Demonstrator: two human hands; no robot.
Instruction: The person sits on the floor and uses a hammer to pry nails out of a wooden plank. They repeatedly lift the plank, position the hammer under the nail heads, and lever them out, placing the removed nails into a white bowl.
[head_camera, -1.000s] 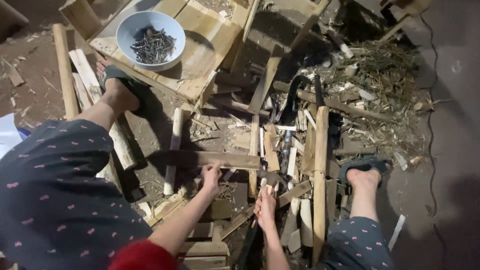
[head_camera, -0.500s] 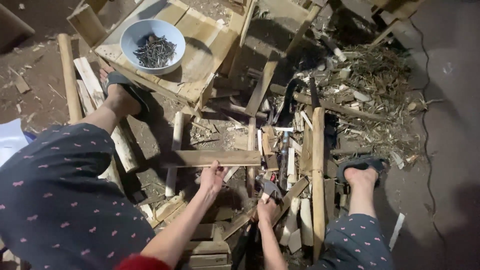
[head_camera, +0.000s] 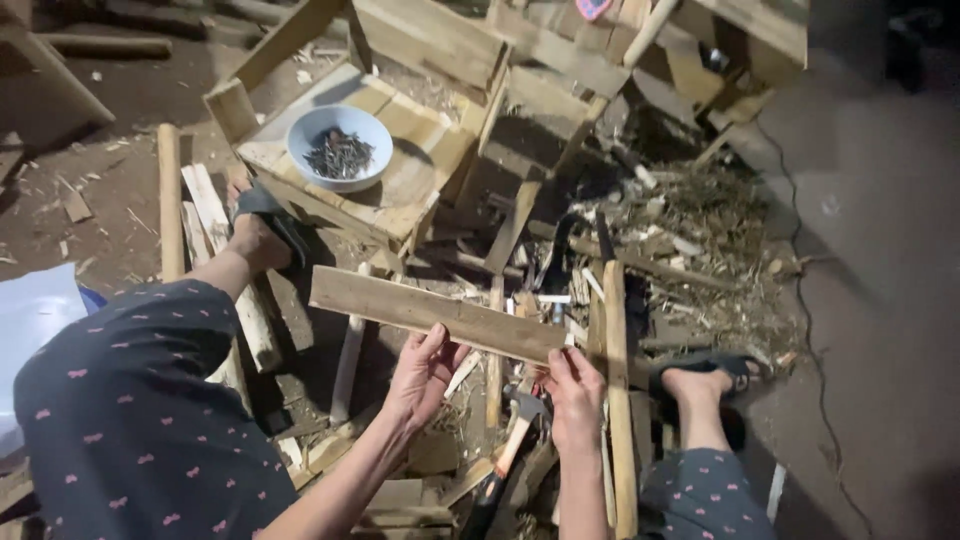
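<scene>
Fingers of the left hand (head_camera: 420, 375) curl up under the lower edge of a flat wooden slat (head_camera: 437, 316), thumb on its face, while the right hand (head_camera: 575, 395) pinches the slat's right end. Both hands grip it, lifted clear of the scrap pile and tilted down to the right. The person appears to be picking out and checking a board; setting it in place would call for a free hand to take up the hammer (head_camera: 510, 450), which lies just below, between the wrists. Far left, a long pole (head_camera: 170, 200) lies on the dirt. Beyond the slat, a blue bowl of nails (head_camera: 340, 148) sits on a wooden crate (head_camera: 420, 170). To the right, an upright plank (head_camera: 615, 400) stands against the right hand, and loose offcuts and shavings (head_camera: 700, 230) crowd the ground.
</scene>
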